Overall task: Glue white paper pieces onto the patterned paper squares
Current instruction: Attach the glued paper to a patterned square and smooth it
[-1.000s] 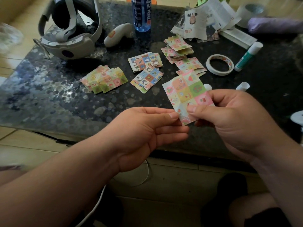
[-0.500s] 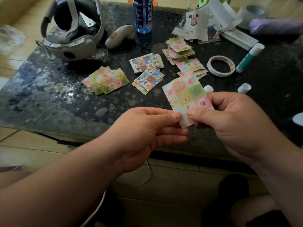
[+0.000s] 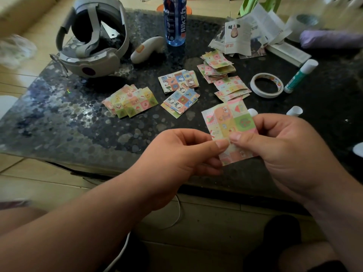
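Observation:
Both hands hold one patterned paper square (image 3: 229, 120) above the table's near edge. My right hand (image 3: 282, 152) pinches it with the thumb on its face and the fingers behind it. My left hand (image 3: 182, 158) pinches its lower left edge, thumb tip next to the right thumb. Several stacks of patterned squares lie on the dark table (image 3: 59, 122): a pastel stack (image 3: 131, 102) at the left, cartoon-print stacks (image 3: 179, 89) in the middle, pink-green stacks (image 3: 222, 71) behind the held square. A green glue stick (image 3: 300, 76) lies at the right, and its white cap (image 3: 294, 111) sits nearer. No white paper piece shows.
A roll of tape (image 3: 267, 85) lies beside the glue stick. A headset (image 3: 92, 42), a white controller (image 3: 146, 49) and a blue bottle (image 3: 174, 20) stand at the back. Torn printed pages (image 3: 247, 36) and a purple object (image 3: 330, 38) sit at the back right.
My left thumb has slid right along the square's lower edge until it meets my right thumb. Both hands have kept the square in about the same place.

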{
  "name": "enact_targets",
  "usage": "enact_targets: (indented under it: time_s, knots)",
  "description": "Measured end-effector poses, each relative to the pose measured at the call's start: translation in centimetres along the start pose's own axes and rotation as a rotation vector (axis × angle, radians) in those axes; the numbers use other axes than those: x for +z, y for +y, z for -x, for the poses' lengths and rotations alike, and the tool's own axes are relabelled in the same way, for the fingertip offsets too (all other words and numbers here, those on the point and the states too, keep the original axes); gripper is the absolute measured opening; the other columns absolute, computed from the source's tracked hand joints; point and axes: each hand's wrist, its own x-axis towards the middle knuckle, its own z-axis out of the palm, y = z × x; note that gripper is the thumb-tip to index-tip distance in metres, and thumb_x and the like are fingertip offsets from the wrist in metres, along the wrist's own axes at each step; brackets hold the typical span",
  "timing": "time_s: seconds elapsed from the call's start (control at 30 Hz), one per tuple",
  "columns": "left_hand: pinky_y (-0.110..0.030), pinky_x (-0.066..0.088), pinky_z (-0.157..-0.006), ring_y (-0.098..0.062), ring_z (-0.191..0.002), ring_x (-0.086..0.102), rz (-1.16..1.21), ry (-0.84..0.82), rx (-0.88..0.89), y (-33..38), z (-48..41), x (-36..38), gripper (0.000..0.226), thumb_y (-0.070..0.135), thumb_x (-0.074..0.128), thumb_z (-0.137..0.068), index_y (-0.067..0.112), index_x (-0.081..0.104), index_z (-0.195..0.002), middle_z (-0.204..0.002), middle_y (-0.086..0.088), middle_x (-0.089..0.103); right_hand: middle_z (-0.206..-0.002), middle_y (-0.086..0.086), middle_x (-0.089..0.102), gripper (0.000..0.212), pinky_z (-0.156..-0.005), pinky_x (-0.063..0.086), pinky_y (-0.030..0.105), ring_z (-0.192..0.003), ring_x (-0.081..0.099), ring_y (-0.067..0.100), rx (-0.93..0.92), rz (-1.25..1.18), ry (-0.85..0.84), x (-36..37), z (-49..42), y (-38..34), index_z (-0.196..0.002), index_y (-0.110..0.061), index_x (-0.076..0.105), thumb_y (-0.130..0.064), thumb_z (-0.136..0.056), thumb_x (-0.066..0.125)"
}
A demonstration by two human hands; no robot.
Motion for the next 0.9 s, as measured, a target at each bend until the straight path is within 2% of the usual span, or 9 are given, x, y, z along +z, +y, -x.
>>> enact_targets:
  time_s: [0.07, 0.17, 0.27, 0.37, 0.53, 0.67, 0.8, 0.9]
  knots:
    - [-0.034, 0.063, -0.071, -0.025, -0.067, 0.067, 0.000, 0.025, 0.016, 0.0, -0.3, -0.1, 0.018, 0.020, 0.075, -0.072, 0.002, 0.074, -0.076, -0.073, -0.018, 0.070, -0.086, 0.017, 0.078, 0.020, -0.088, 0.058, 0.063, -0.085, 0.076, 0.037, 0.029, -0.046, -0.012, 0.0, 0.1, -0.1, -0.084, 0.001, 0.074, -0.016, -0.078, 0.083]
    - [-0.031, 0.062, -0.066, -0.023, -0.065, 0.068, 0.007, 0.024, 0.029, 0.0, -0.6, -0.2, 0.014, 0.017, 0.072, -0.073, 0.004, 0.073, -0.071, -0.070, -0.017, 0.070, -0.089, 0.018, 0.078, 0.030, -0.089, 0.058, 0.061, -0.088, 0.076, 0.037, 0.053, -0.060, -0.023, 0.0, 0.0, 0.0, -0.088, 0.001, 0.074, -0.020, -0.072, 0.087]
    - [-0.031, 0.061, -0.066, -0.023, -0.066, 0.067, 0.015, 0.000, 0.021, -0.2, -0.9, -0.4, 0.011, 0.016, 0.072, -0.072, 0.005, 0.071, -0.071, -0.072, -0.017, 0.069, -0.091, 0.018, 0.078, 0.020, -0.091, 0.057, 0.061, -0.090, 0.076, 0.036, 0.060, -0.066, -0.036, 0.1, 0.0, 0.1, -0.090, 0.001, 0.075, -0.014, -0.079, 0.081]
    - [-0.035, 0.061, -0.070, -0.027, -0.074, 0.066, 0.048, -0.029, -0.002, -0.2, -1.2, -0.6, 0.009, 0.018, 0.075, -0.071, 0.009, 0.073, -0.071, -0.084, -0.023, 0.068, -0.091, 0.019, 0.078, 0.013, -0.092, 0.057, 0.061, -0.090, 0.076, 0.037, 0.090, -0.097, -0.040, 0.1, 0.0, 0.0, -0.093, 0.001, 0.075, -0.005, -0.082, 0.074]
    - [-0.034, 0.060, -0.069, -0.028, -0.073, 0.067, 0.083, -0.004, -0.008, 0.1, -1.7, -1.0, 0.010, 0.017, 0.075, -0.070, 0.008, 0.074, -0.072, -0.082, -0.021, 0.069, -0.094, 0.018, 0.079, 0.037, -0.090, 0.058, 0.055, -0.091, 0.077, 0.034, 0.125, -0.135, -0.076, 0.3, 0.0, 0.0, -0.099, 0.000, 0.076, -0.017, -0.066, 0.074]
    - [-0.036, 0.059, -0.072, -0.037, -0.086, 0.063, 0.084, 0.021, -0.011, 0.3, -2.2, -1.4, 0.015, 0.018, 0.074, -0.070, 0.005, 0.071, -0.077, -0.092, -0.027, 0.067, -0.098, 0.014, 0.079, 0.039, -0.094, 0.057, 0.051, -0.095, 0.077, 0.031, 0.134, -0.121, -0.124, 0.5, -0.3, 0.1, -0.103, -0.005, 0.077, -0.019, -0.067, 0.074]
    - [-0.036, 0.059, -0.068, -0.036, -0.082, 0.063, 0.096, 0.038, -0.016, 0.4, -2.7, -1.8, 0.016, 0.018, 0.074, -0.072, 0.005, 0.071, -0.080, -0.091, -0.026, 0.067, -0.098, 0.011, 0.080, 0.035, -0.093, 0.057, 0.051, -0.095, 0.077, 0.029, 0.143, -0.075, -0.144, 0.7, -0.6, 0.2, -0.100, -0.008, 0.079, -0.020, -0.068, 0.074]
    - [-0.030, 0.059, -0.059, -0.026, -0.068, 0.064, 0.078, 0.074, 0.004, 0.3, -3.0, -2.0, 0.012, 0.017, 0.074, -0.073, 0.006, 0.070, -0.076, -0.081, -0.022, 0.067, -0.097, 0.010, 0.080, 0.033, -0.092, 0.057, 0.051, -0.094, 0.077, 0.027, 0.154, -0.052, -0.146, 0.8, -0.9, 0.2, -0.097, -0.010, 0.080, -0.023, -0.066, 0.075]
